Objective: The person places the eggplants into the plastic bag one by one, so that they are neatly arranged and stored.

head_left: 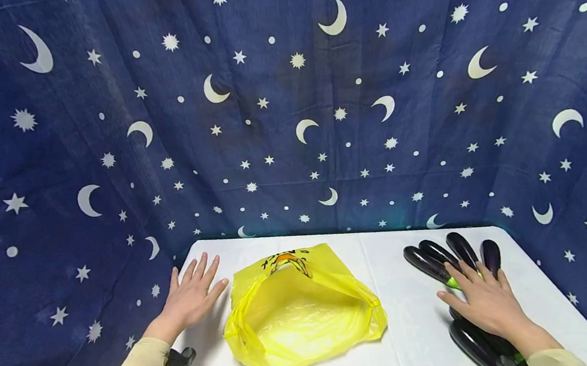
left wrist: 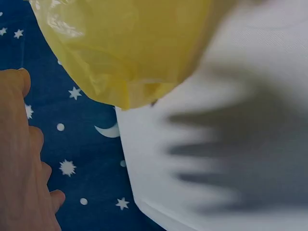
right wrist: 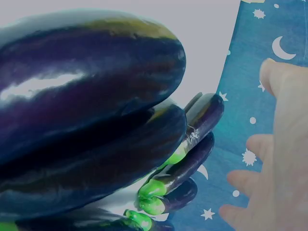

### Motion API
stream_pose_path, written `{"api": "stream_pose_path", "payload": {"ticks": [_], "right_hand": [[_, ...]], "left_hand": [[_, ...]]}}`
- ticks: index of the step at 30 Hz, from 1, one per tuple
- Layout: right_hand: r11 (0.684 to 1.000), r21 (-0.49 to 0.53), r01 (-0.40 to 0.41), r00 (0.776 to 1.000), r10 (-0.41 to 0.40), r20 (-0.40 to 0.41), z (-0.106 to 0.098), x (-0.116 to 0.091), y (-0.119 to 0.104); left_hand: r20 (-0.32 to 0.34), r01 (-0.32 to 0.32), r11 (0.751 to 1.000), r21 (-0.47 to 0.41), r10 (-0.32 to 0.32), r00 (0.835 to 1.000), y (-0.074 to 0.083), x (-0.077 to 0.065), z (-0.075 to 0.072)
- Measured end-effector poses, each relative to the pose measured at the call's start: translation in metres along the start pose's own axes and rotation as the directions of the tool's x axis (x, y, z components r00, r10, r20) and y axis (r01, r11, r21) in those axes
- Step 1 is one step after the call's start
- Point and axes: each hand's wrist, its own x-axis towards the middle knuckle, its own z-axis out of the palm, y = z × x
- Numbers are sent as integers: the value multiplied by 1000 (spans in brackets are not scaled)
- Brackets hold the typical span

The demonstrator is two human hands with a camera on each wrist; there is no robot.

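A yellow plastic bag (head_left: 309, 320) lies on the white table, its wide mouth facing me and a printed picture on its far flap. Left of the bag, my left hand (head_left: 191, 300) is spread with straight fingers above the table, holding nothing. On the right side, my right hand (head_left: 489, 302) is spread above several dark purple eggplants (head_left: 461, 248) with green stem ends. Whether it touches them I cannot tell. More eggplants (right wrist: 91, 72) lie nearer me, partly hidden under the right hand and wrist. In the left wrist view the bag (left wrist: 125, 53) is beside the left hand (left wrist: 21, 154).
The white table (head_left: 409, 339) has rounded far corners. A dark blue cloth (head_left: 284, 99) with moons and stars hangs behind and along both sides. A black strap device (head_left: 179, 359) sits on the left wrist.
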Motion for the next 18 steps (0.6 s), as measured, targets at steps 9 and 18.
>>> {"api": "stream_pose_path", "payload": {"ticks": [9, 18], "right_hand": [[996, 75, 52, 999, -53, 11, -7, -11, -1], [989, 129, 78, 996, -84, 39, -10, -20, 3]], "left_hand": [[-10, -50, 998, -43, 50, 999, 13, 1, -12], [-41, -137, 986, -93, 134, 990, 20, 0, -17]]}}
